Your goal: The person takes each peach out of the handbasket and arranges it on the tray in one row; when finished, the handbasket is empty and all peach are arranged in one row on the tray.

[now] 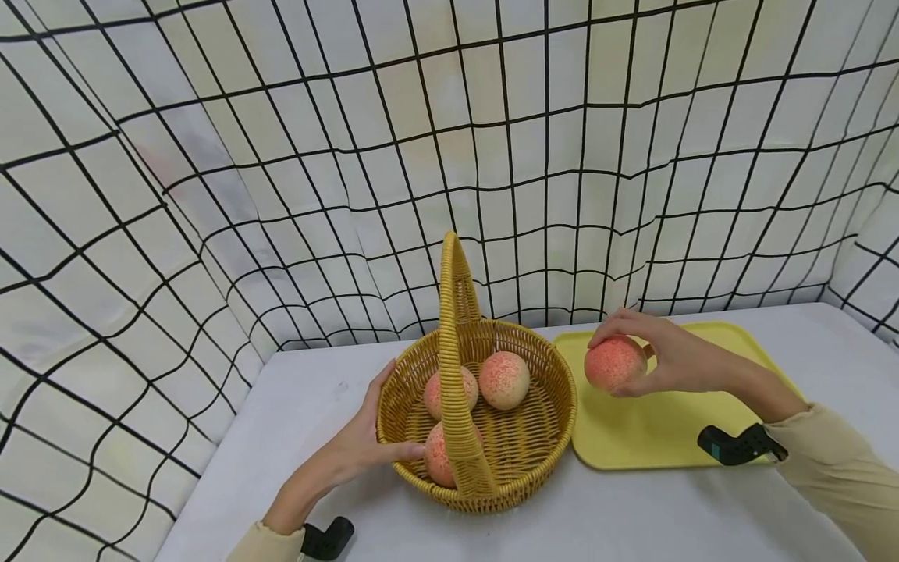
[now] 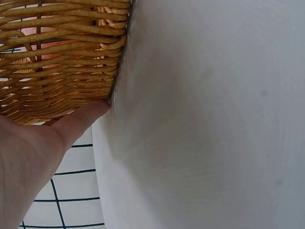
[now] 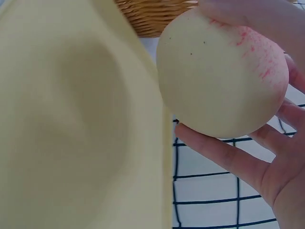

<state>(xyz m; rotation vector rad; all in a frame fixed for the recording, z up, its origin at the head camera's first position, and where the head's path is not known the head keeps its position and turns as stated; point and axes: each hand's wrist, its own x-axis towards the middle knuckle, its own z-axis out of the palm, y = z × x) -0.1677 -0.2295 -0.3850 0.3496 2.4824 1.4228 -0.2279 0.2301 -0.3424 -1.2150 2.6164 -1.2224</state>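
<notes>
A yellow wicker basket point(image 1: 562, 460) with a tall arched handle point(image 1: 453, 367) stands on the white table. Inside lie a peach point(image 1: 504, 380) to the right of the handle and two more, partly hidden behind it. My left hand point(image 1: 361, 441) holds the basket's left side, thumb over the rim; in the left wrist view a finger point(image 2: 83, 119) reaches the basket's bottom edge. Above the yellow tray point(image 1: 653, 437), my right hand point(image 1: 670, 355) grips a pink and cream peach point(image 1: 614, 363) between thumb and fingers. Its pale side point(image 3: 214, 76) shows in the right wrist view.
The tray lies just right of the basket, near the table's point(image 1: 316, 390) back edge. Behind and at both sides hangs white cloth with a black grid point(image 1: 492, 156). A black device point(image 1: 740, 445) sits at the right wrist, another point(image 1: 328, 538) at the left.
</notes>
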